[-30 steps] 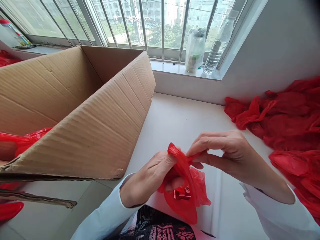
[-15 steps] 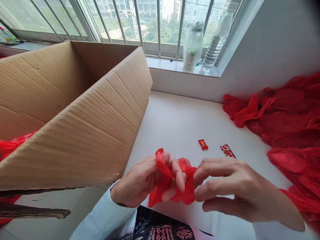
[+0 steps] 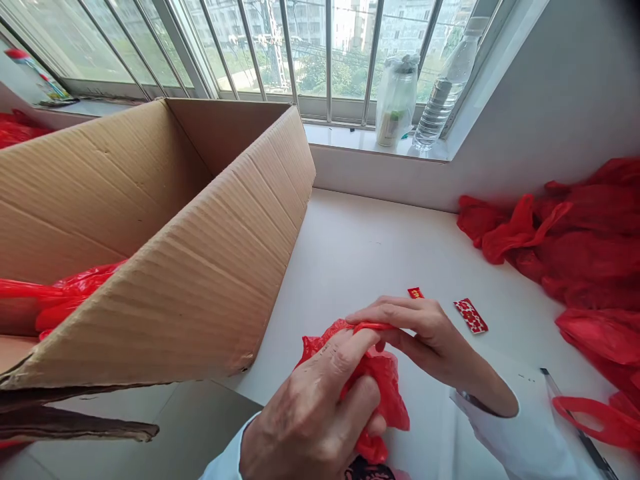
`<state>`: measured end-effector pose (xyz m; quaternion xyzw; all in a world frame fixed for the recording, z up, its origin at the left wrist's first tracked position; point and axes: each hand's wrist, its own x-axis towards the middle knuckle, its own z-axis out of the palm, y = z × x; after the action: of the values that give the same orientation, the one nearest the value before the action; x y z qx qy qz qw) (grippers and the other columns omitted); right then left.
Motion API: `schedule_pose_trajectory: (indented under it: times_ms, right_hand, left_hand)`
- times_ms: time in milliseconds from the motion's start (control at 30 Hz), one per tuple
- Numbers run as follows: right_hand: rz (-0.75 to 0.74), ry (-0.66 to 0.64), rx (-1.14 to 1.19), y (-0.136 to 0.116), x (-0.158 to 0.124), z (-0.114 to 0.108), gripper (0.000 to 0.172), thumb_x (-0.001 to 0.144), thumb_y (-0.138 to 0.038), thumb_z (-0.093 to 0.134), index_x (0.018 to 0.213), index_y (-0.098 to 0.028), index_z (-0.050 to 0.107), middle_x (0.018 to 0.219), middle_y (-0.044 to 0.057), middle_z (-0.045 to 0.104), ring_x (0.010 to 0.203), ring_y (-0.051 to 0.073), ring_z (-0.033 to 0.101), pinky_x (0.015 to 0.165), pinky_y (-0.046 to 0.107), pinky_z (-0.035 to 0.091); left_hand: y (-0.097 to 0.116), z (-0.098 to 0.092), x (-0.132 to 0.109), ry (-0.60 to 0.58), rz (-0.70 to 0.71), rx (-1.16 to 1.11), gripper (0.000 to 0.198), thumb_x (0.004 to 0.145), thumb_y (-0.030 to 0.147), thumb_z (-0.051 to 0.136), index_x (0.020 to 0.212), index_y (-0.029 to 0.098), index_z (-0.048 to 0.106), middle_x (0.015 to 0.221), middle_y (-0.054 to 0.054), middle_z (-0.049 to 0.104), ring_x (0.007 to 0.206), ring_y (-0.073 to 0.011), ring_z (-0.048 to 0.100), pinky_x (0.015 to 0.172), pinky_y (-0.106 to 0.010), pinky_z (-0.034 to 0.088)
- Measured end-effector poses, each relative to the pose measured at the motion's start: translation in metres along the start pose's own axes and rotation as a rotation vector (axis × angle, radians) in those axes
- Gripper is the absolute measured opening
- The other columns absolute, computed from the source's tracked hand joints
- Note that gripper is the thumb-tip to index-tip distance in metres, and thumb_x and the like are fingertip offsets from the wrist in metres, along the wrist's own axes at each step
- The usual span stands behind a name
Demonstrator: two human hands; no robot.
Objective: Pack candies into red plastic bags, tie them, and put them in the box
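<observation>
Both hands are closed on a thin red plastic bag (image 3: 387, 383), crumpled, above the near part of the white table (image 3: 350, 260). My left hand (image 3: 320, 400) wraps its fingers around the bag's middle. With thumb and fingers pressed together, my right hand (image 3: 425, 333) pinches a twisted red strip at the bag's top. Whether anything is inside the bag cannot be made out. Just beyond the right hand lie a small red wrapped packet (image 3: 415, 293), partly covered, and a red-and-white patterned packet (image 3: 471, 316).
At left stands a large open cardboard box (image 3: 240, 247) with red plastic bags (image 3: 83, 287) inside. A heap of red bags (image 3: 590, 233) lies along the right wall. A pen (image 3: 583, 433) is at lower right. The windowsill holds a bottle (image 3: 443, 93) and a clear container (image 3: 396, 107).
My right hand has gone from loose, spread fingers to a pinch on the bag's top. My left hand has turned, its back now facing up. The camera view has shifted slightly left.
</observation>
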<state>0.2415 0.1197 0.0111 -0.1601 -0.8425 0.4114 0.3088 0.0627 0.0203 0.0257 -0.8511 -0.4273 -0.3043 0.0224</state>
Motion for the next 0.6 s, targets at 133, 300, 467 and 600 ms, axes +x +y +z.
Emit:
schedule_pose_trajectory:
  times_ms: [133, 300, 467, 600]
  right_hand:
    - [-0.087, 0.101, -0.530, 0.024, -0.018, -0.011, 0.033, 0.093, -0.006, 0.042, 0.117, -0.023, 0.058, 0.100, 0.002, 0.070, 0.087, 0.014, 0.063, 0.071, 0.026, 0.045]
    - [0.251, -0.089, -0.432, 0.065, -0.060, -0.025, 0.029, 0.099, -0.020, 0.036, 0.108, -0.026, 0.062, 0.099, 0.002, 0.070, 0.091, 0.014, 0.065, 0.079, 0.028, 0.051]
    - [0.316, -0.235, -0.515, 0.039, -0.066, -0.008, 0.069, 0.087, -0.044, 0.057, 0.148, -0.032, 0.027, 0.147, 0.008, 0.042, 0.132, 0.027, 0.044, 0.099, 0.039, 0.049]
    - [0.138, -0.395, -0.451, 0.005, -0.028, 0.038, 0.060, 0.079, -0.051, 0.065, 0.135, -0.034, 0.048, 0.125, 0.010, 0.062, 0.100, 0.026, 0.067, 0.072, 0.030, 0.058]
  left_hand:
    - [-0.013, 0.008, -0.028, 0.020, -0.060, -0.310, 0.038, 0.101, 0.032, 0.027, 0.104, 0.018, 0.062, 0.147, -0.012, 0.032, 0.120, -0.0217, 0.053, 0.091, -0.029, 0.053]
    - [-0.021, 0.014, -0.070, 0.036, -0.328, -0.500, 0.041, 0.101, 0.031, 0.025, 0.124, 0.026, 0.059, 0.126, -0.009, 0.050, 0.118, -0.0189, 0.052, 0.093, -0.026, 0.049]
    - [-0.020, 0.007, -0.088, 0.002, -0.642, -0.802, 0.033, 0.099, 0.038, 0.036, 0.109, 0.025, 0.064, 0.086, -0.003, 0.067, 0.075, -0.0119, 0.060, 0.069, -0.020, 0.047]
    - [-0.027, 0.017, -0.095, 0.002, -0.661, -1.118, 0.042, 0.093, 0.053, 0.045, 0.085, 0.018, 0.067, 0.076, -0.004, 0.066, 0.069, -0.0109, 0.059, 0.070, -0.021, 0.045]
